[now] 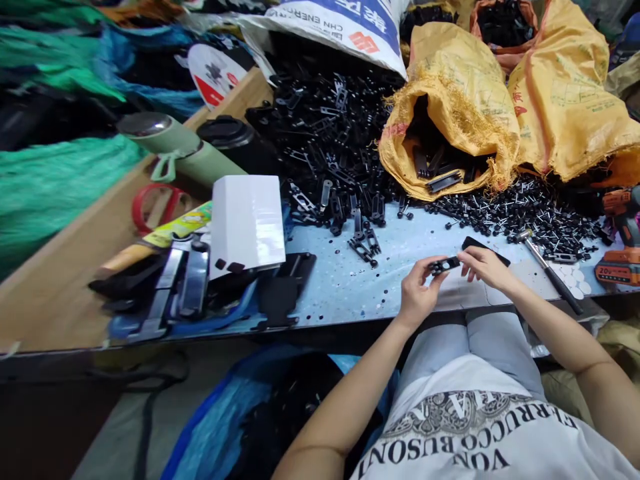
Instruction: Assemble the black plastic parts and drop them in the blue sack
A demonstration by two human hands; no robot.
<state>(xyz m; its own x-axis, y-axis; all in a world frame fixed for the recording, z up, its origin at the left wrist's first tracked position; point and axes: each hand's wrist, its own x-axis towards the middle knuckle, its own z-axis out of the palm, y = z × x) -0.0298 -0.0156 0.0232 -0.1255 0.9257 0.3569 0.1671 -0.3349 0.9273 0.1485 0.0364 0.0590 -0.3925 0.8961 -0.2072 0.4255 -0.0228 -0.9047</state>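
Note:
My left hand [417, 290] and my right hand [484, 267] meet above the front of the pale blue table [350, 280]. Between their fingertips they pinch a small black plastic part [444, 265], one hand at each end. A flat black piece [485, 250] lies on the table just behind my right hand. A big heap of black plastic parts [330, 147] covers the back of the table. To the right a pile of small black pins [520, 210] spreads out. A hammer [547, 267] lies right of my right hand.
A yellow woven sack [450, 87] lies open with black parts inside; more sacks stand behind it. A white box [247, 223] sits on black pieces at the left, near a green bottle [180, 150]. An orange drill [623, 233] rests at the right edge. A blue bag [225, 420] sits below.

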